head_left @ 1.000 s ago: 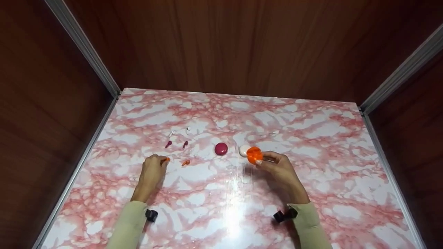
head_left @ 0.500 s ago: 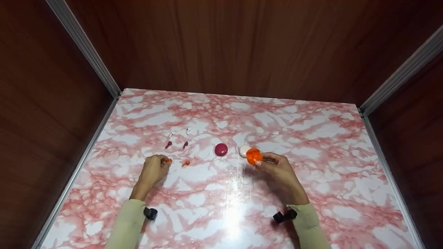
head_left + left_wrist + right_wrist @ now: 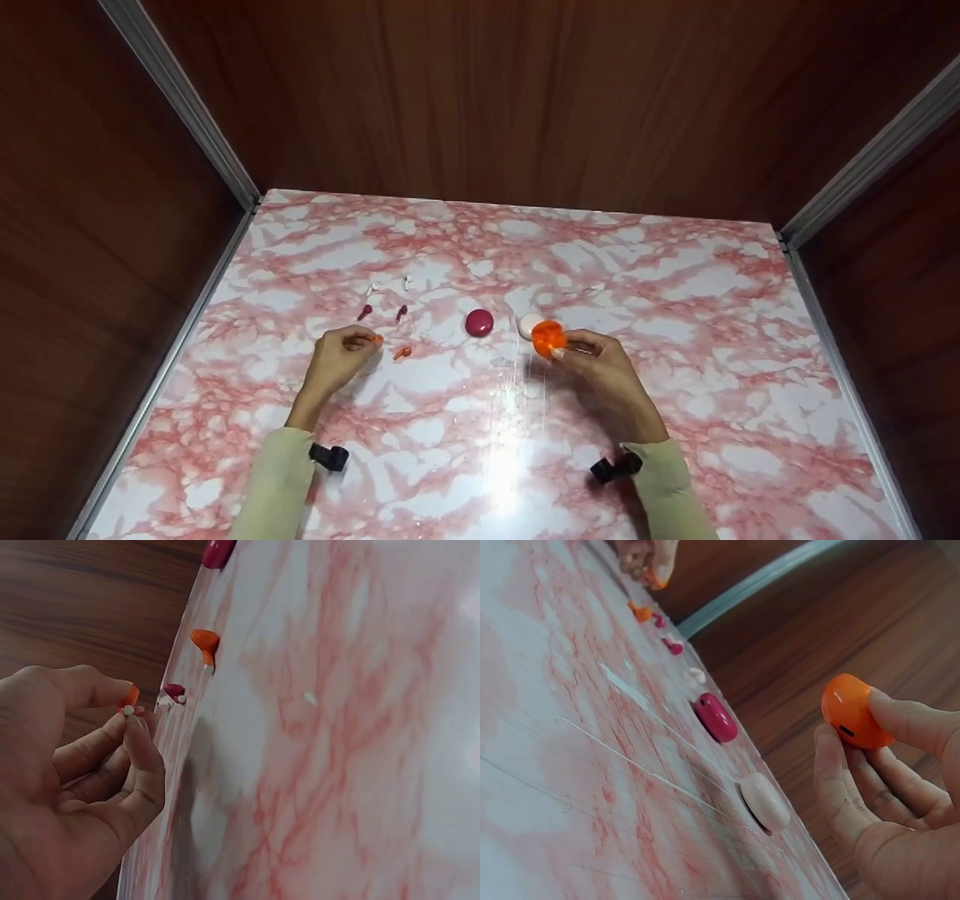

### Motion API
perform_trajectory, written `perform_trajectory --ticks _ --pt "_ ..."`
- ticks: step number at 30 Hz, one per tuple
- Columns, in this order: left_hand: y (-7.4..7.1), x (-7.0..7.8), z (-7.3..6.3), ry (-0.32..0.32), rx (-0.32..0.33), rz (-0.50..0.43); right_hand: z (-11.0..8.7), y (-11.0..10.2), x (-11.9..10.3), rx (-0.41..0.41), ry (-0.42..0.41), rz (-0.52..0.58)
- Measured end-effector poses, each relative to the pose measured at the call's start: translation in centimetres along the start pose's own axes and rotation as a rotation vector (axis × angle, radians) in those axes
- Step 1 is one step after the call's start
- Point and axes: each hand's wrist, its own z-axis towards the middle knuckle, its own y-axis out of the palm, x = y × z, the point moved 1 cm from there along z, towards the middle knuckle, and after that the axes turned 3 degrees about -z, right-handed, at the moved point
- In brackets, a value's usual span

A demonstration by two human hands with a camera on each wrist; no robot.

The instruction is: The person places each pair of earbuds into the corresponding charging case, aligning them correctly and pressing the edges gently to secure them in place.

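Between thumb and fingertips my left hand (image 3: 341, 361) pinches an orange earbud (image 3: 130, 701), lifted above the table. Its mate, another orange earbud (image 3: 403, 352), lies on the tabletop just right of that hand. My right hand (image 3: 604, 364) grips a round orange earbud case (image 3: 851, 711) by its edge, raised off the table. In the head view the case looks open, its inside facing up, and it overlaps part of a white earbud case (image 3: 528, 325). A dark pink earbud case (image 3: 479, 323) rests to the left of the white one.
Two dark pink earbuds (image 3: 365, 312) lie beyond my left hand, with two white earbuds (image 3: 408, 283) farther back. The pink-and-white marbled table (image 3: 675, 292) is bordered by brown wood panels (image 3: 480, 97) and metal edge strips (image 3: 847, 360).
My left hand has lifted the orange earbud and moved it slightly right and away from me. The right hand has stayed nearly still with the orange case.
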Motion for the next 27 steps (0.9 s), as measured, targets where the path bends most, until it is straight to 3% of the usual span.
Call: perform_trajectory --ticks 6,21,27 --pt "0.5 0.9 0.0 0.023 0.005 -0.064 0.1 -0.2 -0.1 -0.022 -0.039 -0.041" --pt "2.2 3.2 0.1 0.103 -0.043 -0.183 -0.2 -0.2 -0.2 -0.004 -0.008 -0.053" --pt "3.1 4.1 0.1 0.083 -0.079 -0.210 -0.2 -0.2 -0.2 -0.006 0.021 -0.035"
